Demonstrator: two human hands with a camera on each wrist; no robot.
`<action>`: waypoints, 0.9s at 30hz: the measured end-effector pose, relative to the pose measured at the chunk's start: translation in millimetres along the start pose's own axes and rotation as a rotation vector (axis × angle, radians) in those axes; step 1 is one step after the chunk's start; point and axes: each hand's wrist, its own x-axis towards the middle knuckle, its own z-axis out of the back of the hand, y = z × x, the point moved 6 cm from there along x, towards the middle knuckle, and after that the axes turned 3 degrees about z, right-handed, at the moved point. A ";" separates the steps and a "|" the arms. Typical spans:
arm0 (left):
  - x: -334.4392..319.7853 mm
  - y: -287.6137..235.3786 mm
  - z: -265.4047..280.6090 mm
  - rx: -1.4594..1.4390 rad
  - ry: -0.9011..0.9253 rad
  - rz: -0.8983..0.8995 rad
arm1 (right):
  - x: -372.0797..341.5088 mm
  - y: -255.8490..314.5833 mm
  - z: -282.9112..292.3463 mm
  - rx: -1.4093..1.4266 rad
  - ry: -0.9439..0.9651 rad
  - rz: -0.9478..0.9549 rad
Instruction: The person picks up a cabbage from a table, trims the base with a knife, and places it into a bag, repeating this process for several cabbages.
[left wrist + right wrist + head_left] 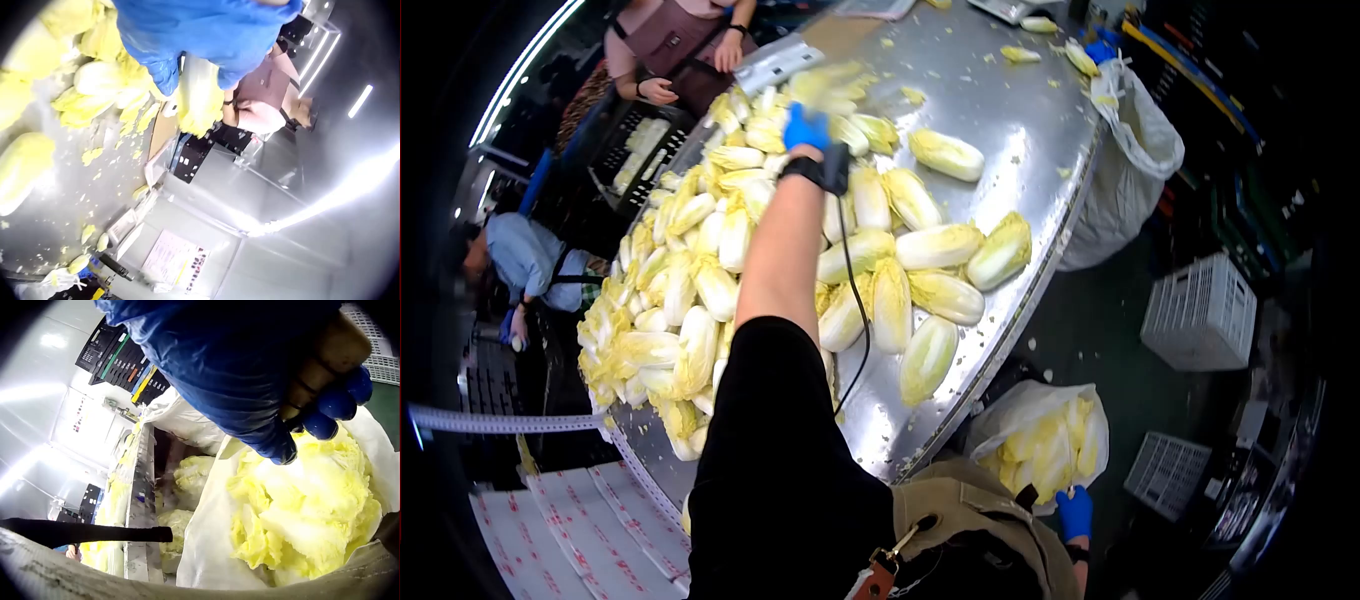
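Note:
My left hand (807,128), in a blue glove, reaches over the far part of the heap of napa cabbages (700,290). In the left wrist view its fingers and thumb grip a napa cabbage (200,103), pale stem end in the hand and yellow leaves outward. My right hand (1076,512), also blue-gloved, hangs low beside a white bag (1090,400) filled with loose yellow cabbage leaves (306,506). Its fingers curl round a brown, wood-like handle (340,350); the rest of that tool is hidden by the glove.
The metal table (1020,110) has a curved edge near my body. Another white bag (1110,210) hangs at its far right corner. Crates (1200,310) stand on the floor to the right. Across the table is a person in an apron (675,45); another person (530,255) bends at left.

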 end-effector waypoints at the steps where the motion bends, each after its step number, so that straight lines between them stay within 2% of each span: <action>1: -1.1 4.1 -10.2 -0.632 -0.027 0.424 | -4.8 2.1 0.4 0.009 0.008 -0.021; 4: -2.2 38.3 -31.9 -0.544 0.036 0.552 | -2.8 22.4 4.6 -0.011 0.035 -0.063; 6: -39.0 44.5 -85.4 -0.112 0.440 0.287 | 2.3 20.0 1.2 -0.077 0.038 -0.071; 7: -64.4 42.1 -116.4 0.324 0.488 0.070 | 4.1 18.1 2.2 -0.113 0.037 -0.075; 8: -93.1 35.8 -145.2 0.551 0.559 -0.320 | 2.7 22.2 6.1 -0.118 0.039 -0.097; 9: -128.5 6.3 -170.7 0.908 0.761 -0.508 | -1.6 30.5 11.3 -0.124 0.042 -0.119; 10: -142.8 24.2 -194.8 1.176 0.764 -0.801 | -3.3 37.3 14.1 -0.129 0.042 -0.140; 11: -145.2 40.6 -213.9 1.303 0.834 -0.859 | -8.0 36.0 14.7 -0.149 0.007 -0.113; 12: -144.1 53.9 -226.8 1.383 0.842 -0.870 | -15.6 38.1 18.4 -0.137 -0.037 -0.062; 13: -139.6 63.6 -236.8 1.470 0.833 -0.881 | -20.8 21.7 15.5 -0.193 -0.070 -0.096; 14: -131.9 74.4 -245.7 1.517 0.826 -0.776 | -25.9 5.9 10.4 -0.143 -0.057 -0.128; 15: -127.0 81.8 -250.5 1.561 0.824 -0.664 | -33.4 8.3 12.7 -0.094 -0.157 -0.075; 16: -126.2 76.0 -251.8 1.564 0.880 -0.578 | -41.7 21.3 19.8 -0.002 -0.128 -0.170; 17: -125.1 72.8 -251.6 1.497 0.866 -0.500 | -40.7 -15.7 10.4 -0.071 -0.096 -0.141; 18: -128.9 65.0 -243.5 1.391 0.827 -0.403 | -59.3 27.4 14.6 -0.458 -0.043 0.302; 19: -131.8 50.7 -234.8 1.286 0.778 -0.319 | -59.8 28.0 15.2 -0.523 -0.026 0.346; 21: -134.6 11.9 -224.5 1.095 0.696 -0.215 | -49.5 -2.9 3.1 -0.455 -0.030 0.306; 24: -179.7 -74.7 -198.6 0.337 0.821 0.076 | -35.0 0.7 3.6 -0.614 -0.202 0.479; 25: -194.1 -86.9 -196.5 0.200 0.971 0.134 | -1.4 -32.3 -0.7 -0.215 -0.274 0.339; 26: -227.4 -117.6 -182.6 0.007 1.025 0.253 | 12.2 -12.7 8.8 0.182 -0.321 0.178; 27: -265.6 -144.3 -167.9 -0.188 1.076 0.393 | 5.0 18.5 18.4 0.264 -0.410 0.244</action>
